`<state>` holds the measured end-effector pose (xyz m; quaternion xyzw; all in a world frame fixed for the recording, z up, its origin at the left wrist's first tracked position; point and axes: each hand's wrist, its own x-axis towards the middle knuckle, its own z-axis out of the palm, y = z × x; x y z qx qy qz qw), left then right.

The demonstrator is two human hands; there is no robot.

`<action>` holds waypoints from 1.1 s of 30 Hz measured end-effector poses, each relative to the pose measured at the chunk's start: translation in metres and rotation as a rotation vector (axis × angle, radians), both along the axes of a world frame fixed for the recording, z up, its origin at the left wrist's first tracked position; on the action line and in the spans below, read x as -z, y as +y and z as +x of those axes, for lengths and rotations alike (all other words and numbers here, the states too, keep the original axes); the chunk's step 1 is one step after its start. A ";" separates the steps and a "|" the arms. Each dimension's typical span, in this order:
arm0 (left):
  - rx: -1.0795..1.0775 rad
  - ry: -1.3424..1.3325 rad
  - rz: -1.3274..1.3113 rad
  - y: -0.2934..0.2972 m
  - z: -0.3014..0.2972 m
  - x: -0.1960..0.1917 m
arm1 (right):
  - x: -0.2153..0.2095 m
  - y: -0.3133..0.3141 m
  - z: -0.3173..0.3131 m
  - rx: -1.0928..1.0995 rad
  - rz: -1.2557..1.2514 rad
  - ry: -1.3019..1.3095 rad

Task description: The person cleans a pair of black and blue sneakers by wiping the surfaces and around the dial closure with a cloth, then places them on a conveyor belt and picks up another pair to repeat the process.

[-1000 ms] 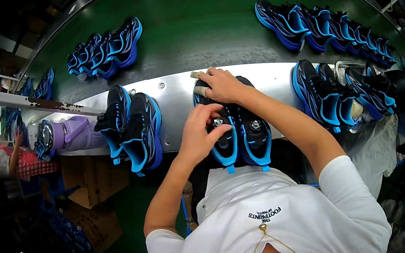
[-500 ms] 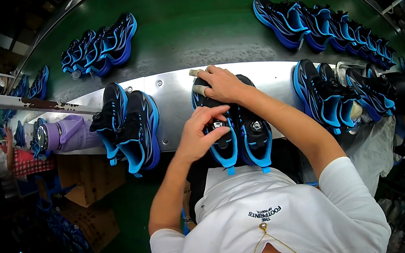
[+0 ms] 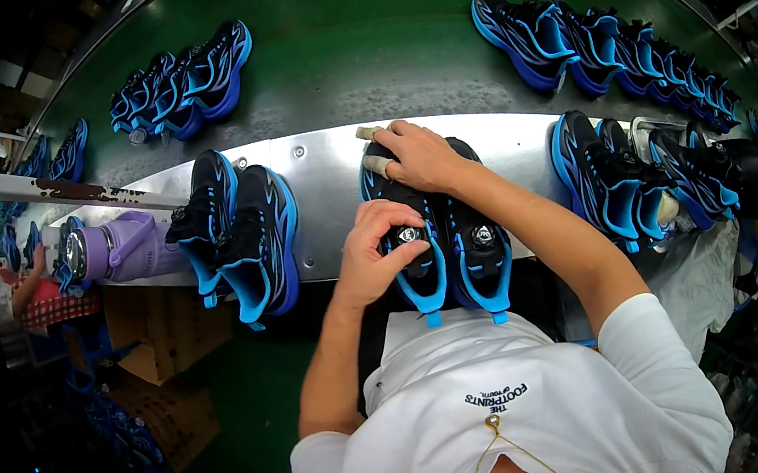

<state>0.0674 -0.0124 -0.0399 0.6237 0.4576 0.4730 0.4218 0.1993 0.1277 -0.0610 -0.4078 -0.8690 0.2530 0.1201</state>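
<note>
A pair of black and blue sneakers stands on the metal shelf (image 3: 325,164) right in front of me, heels toward me. My left hand (image 3: 372,256) pinches the round dial on the tongue of the left sneaker (image 3: 420,274). My right hand (image 3: 417,154), with tape on two fingertips, presses down on the toe end of the pair. The right sneaker (image 3: 483,262) shows its own round dial, untouched.
Another pair of the same sneakers (image 3: 240,233) stands to the left, beside a purple bottle (image 3: 122,250) lying on its side. More pairs (image 3: 631,178) crowd the shelf's right end. On the green belt (image 3: 359,45) beyond lie sneakers at far left (image 3: 183,82) and far right (image 3: 589,39).
My left hand's fingers have shifted slightly on the dial of the left sneaker. My right hand stays on the toes. The sneakers on the belt have drifted a little.
</note>
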 end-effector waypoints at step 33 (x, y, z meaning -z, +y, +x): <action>0.238 0.925 0.174 -0.054 0.065 -0.034 | -0.038 -0.039 0.061 0.242 -0.059 0.443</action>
